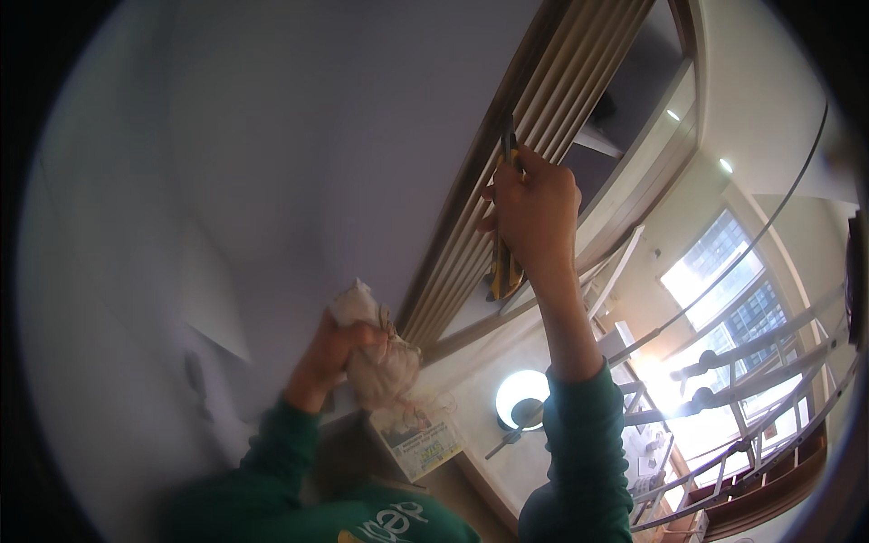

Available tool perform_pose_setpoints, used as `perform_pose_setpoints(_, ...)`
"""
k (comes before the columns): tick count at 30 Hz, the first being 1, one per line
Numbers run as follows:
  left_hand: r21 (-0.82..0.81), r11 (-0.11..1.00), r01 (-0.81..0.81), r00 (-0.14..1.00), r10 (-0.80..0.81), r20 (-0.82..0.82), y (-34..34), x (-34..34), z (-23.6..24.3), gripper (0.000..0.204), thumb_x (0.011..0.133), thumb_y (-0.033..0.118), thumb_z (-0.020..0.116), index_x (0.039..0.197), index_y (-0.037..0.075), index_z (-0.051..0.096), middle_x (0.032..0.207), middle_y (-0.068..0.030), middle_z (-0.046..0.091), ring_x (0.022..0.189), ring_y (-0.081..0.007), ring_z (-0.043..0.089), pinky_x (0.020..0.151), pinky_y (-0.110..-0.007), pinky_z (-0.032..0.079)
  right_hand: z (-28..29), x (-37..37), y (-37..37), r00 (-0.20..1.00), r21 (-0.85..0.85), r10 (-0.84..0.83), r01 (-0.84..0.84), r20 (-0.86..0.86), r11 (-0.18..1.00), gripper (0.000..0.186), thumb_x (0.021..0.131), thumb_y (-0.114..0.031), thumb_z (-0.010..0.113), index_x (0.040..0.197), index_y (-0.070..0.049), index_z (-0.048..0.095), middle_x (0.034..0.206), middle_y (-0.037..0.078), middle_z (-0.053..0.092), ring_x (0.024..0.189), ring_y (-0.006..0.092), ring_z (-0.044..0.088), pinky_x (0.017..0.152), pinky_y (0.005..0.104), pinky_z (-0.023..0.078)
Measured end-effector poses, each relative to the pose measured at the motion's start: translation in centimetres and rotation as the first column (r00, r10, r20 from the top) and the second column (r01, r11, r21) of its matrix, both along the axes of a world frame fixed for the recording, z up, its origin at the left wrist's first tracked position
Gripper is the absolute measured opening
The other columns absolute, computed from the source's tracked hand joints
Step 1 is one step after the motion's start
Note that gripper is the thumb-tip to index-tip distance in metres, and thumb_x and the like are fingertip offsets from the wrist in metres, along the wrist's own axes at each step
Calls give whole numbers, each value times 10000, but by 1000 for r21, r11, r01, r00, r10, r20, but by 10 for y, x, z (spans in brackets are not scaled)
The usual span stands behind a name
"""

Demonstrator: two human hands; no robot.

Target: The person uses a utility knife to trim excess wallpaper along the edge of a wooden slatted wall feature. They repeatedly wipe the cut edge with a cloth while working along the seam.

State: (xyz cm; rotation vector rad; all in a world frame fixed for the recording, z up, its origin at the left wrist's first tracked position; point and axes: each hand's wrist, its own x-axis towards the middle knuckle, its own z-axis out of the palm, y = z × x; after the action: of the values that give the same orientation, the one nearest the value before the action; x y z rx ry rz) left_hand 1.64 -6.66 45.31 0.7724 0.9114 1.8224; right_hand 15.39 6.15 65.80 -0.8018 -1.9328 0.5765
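My right hand (540, 213) is raised and closed around a yellow and black utility knife (504, 271). The knife's dark front end points upward and lies at the dark edge strip (460, 181) of a ribbed wood-toned panel (579, 68). Whether the blade touches the strip, I cannot tell. Lower and to the left, my left hand (337, 351) grips a crumpled whitish cloth (385, 369), part of which hangs below the fingers. Both forearms are in green sleeves.
A smooth grey-violet surface (344, 154) fills the left side. A printed box (418, 445) is below the cloth. At right are a metal ladder (729, 391), a dark cable (769, 222) and a bright window (715, 267). A round lit lamp (518, 396) shows beside my right sleeve.
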Motion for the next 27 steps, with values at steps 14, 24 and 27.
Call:
perform_pose_setpoints(14,55,998,-22,1000,22,2,-3,-14,8,247,691,72,683,926,7,645,825,-88,672,744,-206,666,697,-336,553,-40,-7,-4,1000,-14,12,-12,1,1000,310,943,-106,517,1128,101,656,569,177,635,514,265,685,528,362,540)
perform_pose_setpoints(24,48,998,-39,999,37,29,-4,-10,16,258,696,41,676,947,1,636,829,-97,666,750,-206,671,697,-335,557,-93,-7,3,996,-78,-61,66,60,995,387,933,-135,566,1249,80,628,650,255,645,665,385,712,662,437,545)
perform_pose_setpoints(27,41,998,-45,998,43,40,-6,-9,18,279,700,18,667,975,1,623,845,-101,661,754,-209,672,698,-340,560,-111,-7,7,996,-77,-59,64,66,995,404,942,-166,528,1260,59,636,675,161,666,598,255,706,616,360,552)
